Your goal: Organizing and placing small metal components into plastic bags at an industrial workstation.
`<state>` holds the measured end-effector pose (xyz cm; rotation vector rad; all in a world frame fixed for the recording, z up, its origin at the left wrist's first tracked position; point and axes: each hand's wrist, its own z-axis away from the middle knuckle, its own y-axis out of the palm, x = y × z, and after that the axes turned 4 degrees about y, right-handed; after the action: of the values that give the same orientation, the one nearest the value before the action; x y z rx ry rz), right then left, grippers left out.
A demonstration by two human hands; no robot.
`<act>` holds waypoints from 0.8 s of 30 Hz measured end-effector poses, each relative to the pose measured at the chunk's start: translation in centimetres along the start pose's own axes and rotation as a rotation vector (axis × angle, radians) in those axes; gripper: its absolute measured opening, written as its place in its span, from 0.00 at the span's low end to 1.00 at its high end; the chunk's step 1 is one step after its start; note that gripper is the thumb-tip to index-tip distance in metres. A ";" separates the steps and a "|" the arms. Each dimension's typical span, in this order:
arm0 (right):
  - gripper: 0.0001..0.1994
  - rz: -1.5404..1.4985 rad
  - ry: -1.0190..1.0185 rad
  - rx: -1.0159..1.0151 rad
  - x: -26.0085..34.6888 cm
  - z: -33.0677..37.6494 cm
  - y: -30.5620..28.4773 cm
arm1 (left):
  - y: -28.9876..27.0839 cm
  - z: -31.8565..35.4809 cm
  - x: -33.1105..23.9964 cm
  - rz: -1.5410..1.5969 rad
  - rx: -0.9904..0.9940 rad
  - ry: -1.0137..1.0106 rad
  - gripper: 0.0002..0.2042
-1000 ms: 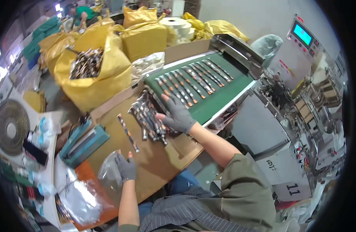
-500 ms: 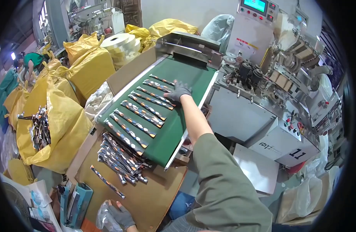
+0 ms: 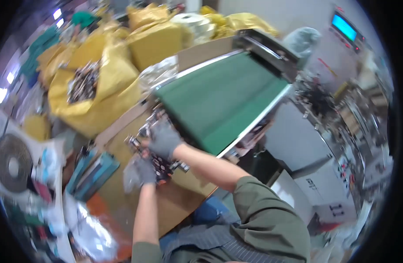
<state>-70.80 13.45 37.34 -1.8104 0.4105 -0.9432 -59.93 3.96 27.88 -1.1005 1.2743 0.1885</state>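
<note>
Green belt [image 3: 219, 103] bare, board [image 3: 184, 197] just below its near end. Packets [image 3: 160, 162] heaped on board at belt's edge. Right hand [image 3: 164, 139] clamped over heap; left hand [image 3: 145, 170] gripping its lower end. Likely risk: loose packets sliding off board if grabbed unevenly.

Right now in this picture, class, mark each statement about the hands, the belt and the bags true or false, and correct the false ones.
1. The green conveyor belt carries rows of items. False: its surface is bare.
2. Both hands wear grey gloves. True.
3. The right hand rests on the pile of small packaged items on the cardboard. True.
4. The left hand is up on the belt. False: it is down at the pile.
5. The big bags behind are blue. False: yellow.
</note>
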 end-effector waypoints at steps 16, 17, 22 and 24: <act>0.24 -1.486 0.489 0.944 3.3 4.3 9.0 | -11.1 2.6 -3.1 0.487 0.117 -0.509 0.28; 0.28 -1.486 0.375 0.794 4.9 5.5 7.1 | -11.0 3.0 -2.0 0.493 0.093 -0.518 0.28; 0.50 -1.551 -0.183 0.585 6.6 7.8 0.0 | -15.1 6.3 -4.2 0.902 0.254 0.244 0.48; 0.58 -1.416 -0.355 0.506 6.7 7.8 -1.1 | -16.1 7.4 -3.2 0.677 0.300 0.315 0.52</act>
<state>-60.77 14.52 39.66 -1.5671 -1.3952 -1.3780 -45.49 2.62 38.63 -0.4199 1.8628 0.3245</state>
